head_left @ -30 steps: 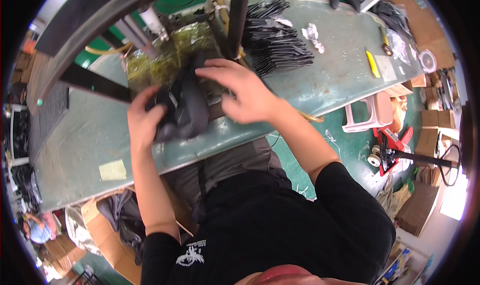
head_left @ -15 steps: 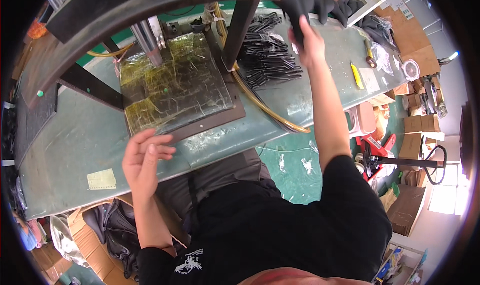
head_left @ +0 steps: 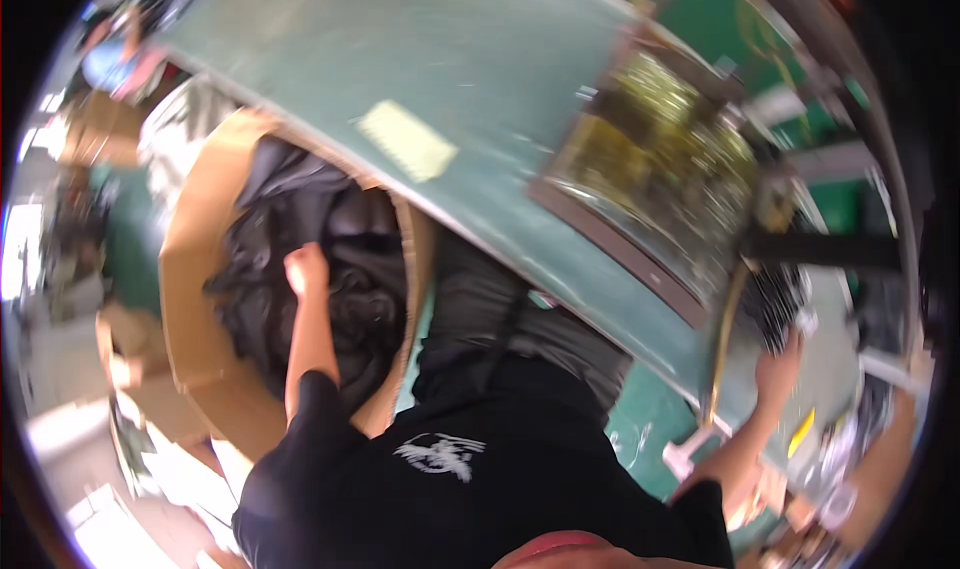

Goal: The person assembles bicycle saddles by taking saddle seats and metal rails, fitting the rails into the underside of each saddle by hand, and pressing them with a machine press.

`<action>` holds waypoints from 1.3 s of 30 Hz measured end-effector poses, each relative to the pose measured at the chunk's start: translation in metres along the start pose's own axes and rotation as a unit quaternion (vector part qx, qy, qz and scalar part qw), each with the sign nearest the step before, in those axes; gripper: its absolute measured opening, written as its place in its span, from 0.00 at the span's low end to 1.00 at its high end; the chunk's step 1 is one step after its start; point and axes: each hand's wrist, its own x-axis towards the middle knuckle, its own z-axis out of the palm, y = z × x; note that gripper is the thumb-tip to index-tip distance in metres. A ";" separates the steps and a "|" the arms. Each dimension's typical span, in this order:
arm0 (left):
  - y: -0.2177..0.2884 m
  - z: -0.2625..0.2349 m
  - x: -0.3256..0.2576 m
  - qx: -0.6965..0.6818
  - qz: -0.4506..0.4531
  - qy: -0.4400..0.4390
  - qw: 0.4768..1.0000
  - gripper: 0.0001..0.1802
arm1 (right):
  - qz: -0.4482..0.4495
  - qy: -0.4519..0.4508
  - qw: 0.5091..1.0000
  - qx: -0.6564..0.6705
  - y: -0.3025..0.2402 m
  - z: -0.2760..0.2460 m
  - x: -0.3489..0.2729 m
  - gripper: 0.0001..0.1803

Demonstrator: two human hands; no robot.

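At the far left, beside the person's seat, stands a large open cardboard box (head_left: 190, 299) with tan walls, and it is filled nearly to the rim with a heap of crumpled black fabric pieces (head_left: 350, 269). The left hand (head_left: 305, 267) reaches down into this box and rests on top of the dark heap, its fingers curled in against the cloth; the picture is too smeared to tell whether they have actually pinched a piece. Past the box wall comes the long green worktable (head_left: 480, 79), curving across the upper part of the view, with a pale yellow label (head_left: 407, 141) stuck flat on its bare surface. Further right on the table sits a dark-framed platen (head_left: 640, 194) covered in a glossy, yellowish transparent sheet, under the black arms of a press machine (head_left: 830, 249). Just beyond it lies a stack of black pieces (head_left: 775, 304) on the tabletop. The right hand (head_left: 778, 369) is stretched out to the near edge of this stack, touching it, fingers bent; whether they grip anything cannot be told. A small yellow tool (head_left: 800, 431) lies on the table near that wrist.
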 end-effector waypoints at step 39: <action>0.336 -0.176 -0.120 -0.212 0.534 -0.128 0.808 0.22 | -0.064 -0.014 0.995 0.078 -0.065 -0.085 0.022 0.33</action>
